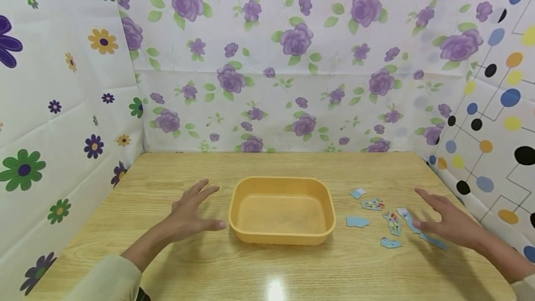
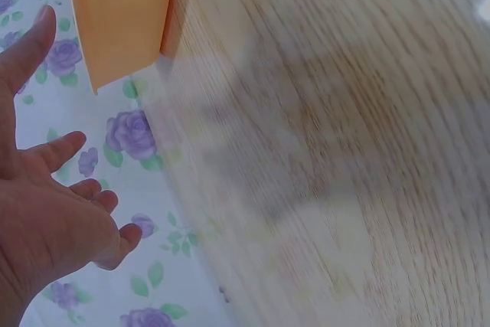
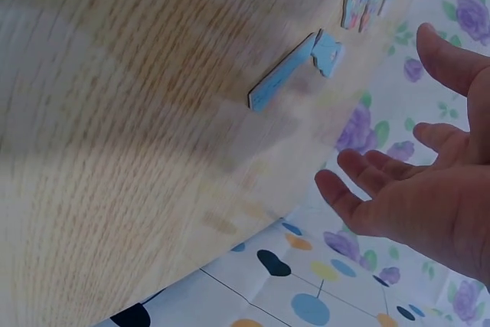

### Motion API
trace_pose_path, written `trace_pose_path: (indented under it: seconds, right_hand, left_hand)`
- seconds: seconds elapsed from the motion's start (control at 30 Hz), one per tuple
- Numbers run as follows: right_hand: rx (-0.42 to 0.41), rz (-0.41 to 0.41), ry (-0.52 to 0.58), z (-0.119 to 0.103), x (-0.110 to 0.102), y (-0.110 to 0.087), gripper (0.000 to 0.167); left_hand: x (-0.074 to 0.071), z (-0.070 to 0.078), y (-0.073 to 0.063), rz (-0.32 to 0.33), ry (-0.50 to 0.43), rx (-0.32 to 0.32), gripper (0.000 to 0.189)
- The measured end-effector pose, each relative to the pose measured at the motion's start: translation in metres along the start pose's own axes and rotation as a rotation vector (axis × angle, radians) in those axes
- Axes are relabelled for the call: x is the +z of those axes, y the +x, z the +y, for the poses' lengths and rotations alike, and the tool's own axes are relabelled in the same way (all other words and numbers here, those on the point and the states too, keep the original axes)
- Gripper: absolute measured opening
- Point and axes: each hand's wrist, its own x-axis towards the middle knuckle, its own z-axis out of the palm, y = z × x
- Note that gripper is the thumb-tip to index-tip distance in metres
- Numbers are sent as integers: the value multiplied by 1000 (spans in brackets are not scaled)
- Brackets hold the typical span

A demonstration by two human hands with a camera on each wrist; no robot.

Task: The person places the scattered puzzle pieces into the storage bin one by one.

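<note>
We held our left forearm [image 1: 146, 247] and right forearm [image 1: 501, 254] forward and well apart, the pale cream fabric sleeves [image 1: 109, 278] ending short of our wrists [image 1: 164, 232]. Our bare left-hand grip [image 1: 190, 215] hovered with fingers [image 1: 206, 193] spread and slightly bent, thumb [image 1: 214, 225] pointing inward; our bare right-hand grip [image 1: 453, 222] hovered likewise, its thumb also inward.

Camera notes: one head-worn, two wrist-worn

Head view: widest; I look forward and down across the table [image 1: 209, 264] to the flowered backdrop [image 1: 271, 45], tub [image 1: 282, 238] at 6 o'clock. Left wrist: close in, steeply tilted, past the left hand [image 2: 57, 212] at 8 o'clock; tub at 11, shared with head. Right wrist: also tilted, close, right hand [image 3: 429, 197] at 4, blue pieces [image 3: 282, 73] at 1; head shares those. I get the backdrop in all three.
</note>
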Motion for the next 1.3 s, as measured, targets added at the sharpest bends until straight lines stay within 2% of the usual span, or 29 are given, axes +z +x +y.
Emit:
trace_pose_path:
  seconds: [0.2, 0.4, 0.6, 0.8, 1.1, 1.3]
  right_hand:
    - [1, 3, 30, 1, 2, 0, 89]
    - [0, 8, 41, 3, 4, -1, 92]
    - [29, -26, 69, 4, 7, 4, 97]
    - [51, -60, 105, 6, 9, 8, 97]
    - [48, -85, 165, 12, 11, 10, 94]
    - [95, -90, 177, 12, 11, 11, 97]
  left_hand:
    - [4, 4, 0, -6, -42, -1, 91]
    - [10, 5, 2, -56, -96, 3, 92]
    - [13, 5, 3, -72, -140, -24, 93]
    - [13, 8, 2, -99, -256, -52, 92]
    - [19, 9, 3, -118, -347, -43, 91]
    - [21, 12, 2, -123, -385, -55, 89]
